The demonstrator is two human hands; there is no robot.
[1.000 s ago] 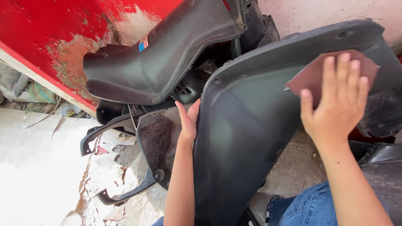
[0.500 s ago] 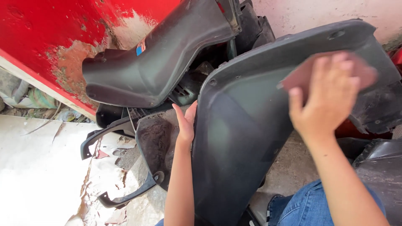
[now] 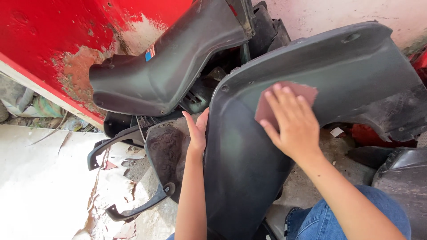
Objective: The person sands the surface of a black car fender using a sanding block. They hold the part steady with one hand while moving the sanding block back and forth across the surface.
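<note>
Single head-worn view, steeply downward, close above the curved panel [image 3: 249, 178].
</note>
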